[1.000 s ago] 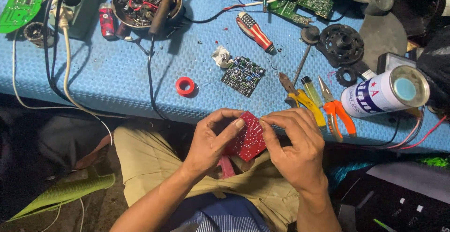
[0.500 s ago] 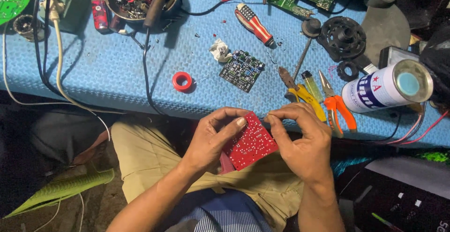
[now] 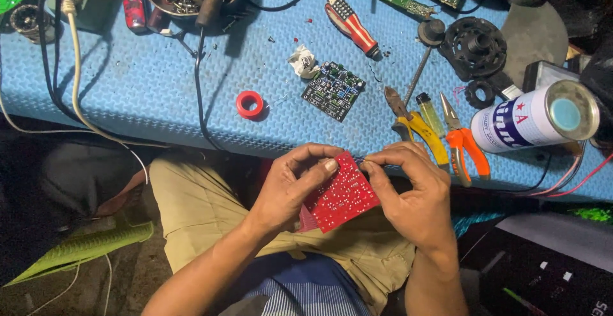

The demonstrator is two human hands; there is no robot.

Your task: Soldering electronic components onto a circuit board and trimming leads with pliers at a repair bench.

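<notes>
Both hands' fingers (image 3: pixel 319 166) over red circuit board (image 3: pixel 341 195) edges, hidden.

The red circuit board (image 3: pixel 341 195) looks matt and speckled with solder dots; the table (image 3: pixel 147 86) wears a blue, bumpy foam mat; the pliers (image 3: pixel 418 127) have glossy yellow plastic handles.

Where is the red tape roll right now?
In the head view, the red tape roll lies flat on the blue mat, left of the small dark circuit board and right of a black cable.
</notes>
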